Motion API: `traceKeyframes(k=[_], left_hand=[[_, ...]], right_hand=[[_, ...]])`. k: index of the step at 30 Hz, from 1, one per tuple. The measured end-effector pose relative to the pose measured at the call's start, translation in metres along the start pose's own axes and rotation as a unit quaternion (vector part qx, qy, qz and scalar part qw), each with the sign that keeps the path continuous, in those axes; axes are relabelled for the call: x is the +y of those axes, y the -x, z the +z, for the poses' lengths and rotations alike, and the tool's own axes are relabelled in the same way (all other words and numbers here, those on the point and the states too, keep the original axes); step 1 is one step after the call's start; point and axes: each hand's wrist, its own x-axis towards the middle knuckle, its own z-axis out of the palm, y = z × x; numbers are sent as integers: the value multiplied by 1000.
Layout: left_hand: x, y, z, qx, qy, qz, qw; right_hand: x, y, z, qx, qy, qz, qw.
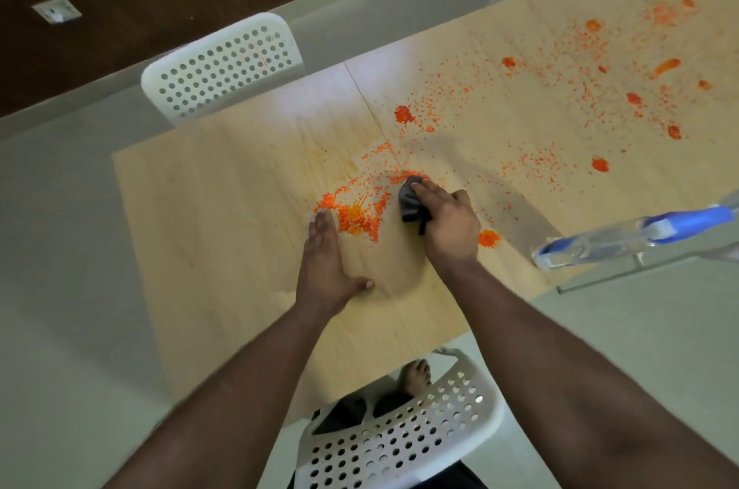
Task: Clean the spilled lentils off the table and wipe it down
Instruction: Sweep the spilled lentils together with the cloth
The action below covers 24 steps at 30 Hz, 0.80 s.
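Right hand clamped on a bunched grey cloth pressed to the wooden table; left hand flat, fingers together, walling a heap of orange lentils just beside the cloth. More lentils scattered rightward across the top. Bare wood toward near and left edges; spray bottle at right edge.

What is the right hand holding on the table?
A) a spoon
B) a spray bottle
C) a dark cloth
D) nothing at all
C: the right hand is closed around a dark cloth pressed on the table beside the orange lentils, while the spray bottle lies apart near the table's right edge.
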Motion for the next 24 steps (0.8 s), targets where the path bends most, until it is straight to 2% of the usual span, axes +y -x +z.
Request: traceKeyframes(k=[3,6,8,10,14,20,22,24], left_hand=[[-6,-3,-12,13,-6,16,1000],[-18,-13,-29,28,-20,26,999],[-27,-23,-39,33,-28,21,999],[-33,-33,-45,27,-35,12,999],[-37,-46,-48,-9,-40,0,999],[-36,-51,-53,-37,-50,-1,998],[-36,-50,-55,-41,-43,-1,998],[-37,-49,-59,-41,-32,-1,999]], right_hand=[[-10,22,-2,20,-23,-14,999],[-27,60,7,-6,-43,-105,994],[-42,80,23,-40,-4,-173,984],[-53,86,39,-73,55,-202,975],[-59,51,40,-53,71,-130,988],[-45,-12,21,10,-1,70,998],[-46,-9,18,31,-37,91,995],[-53,7,16,39,-53,69,995]])
